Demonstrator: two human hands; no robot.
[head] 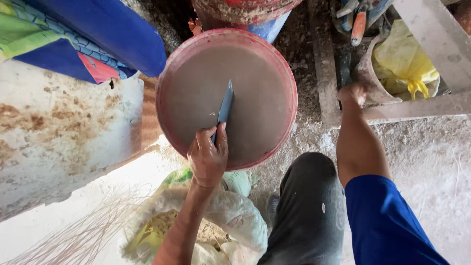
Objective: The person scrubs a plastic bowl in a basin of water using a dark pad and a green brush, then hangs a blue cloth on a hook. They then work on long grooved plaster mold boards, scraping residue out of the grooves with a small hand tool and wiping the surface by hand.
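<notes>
Dusty concrete floor with a red bucket (226, 95) of grey slurry, heavy and sloshy; left hand (208, 156) at its 6 o'clock pinches a thin, stiff blue scraper blade (225, 109) by the lower end, right hand (352, 93) at 3 o'clock closes on a gritty pail rim (367, 73).

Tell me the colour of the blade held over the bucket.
Blue, the blade in the left hand; head view.

Single head camera, looking steeply down, close above red basin (226, 98); floor (431, 157) right, person's knee near.
</notes>
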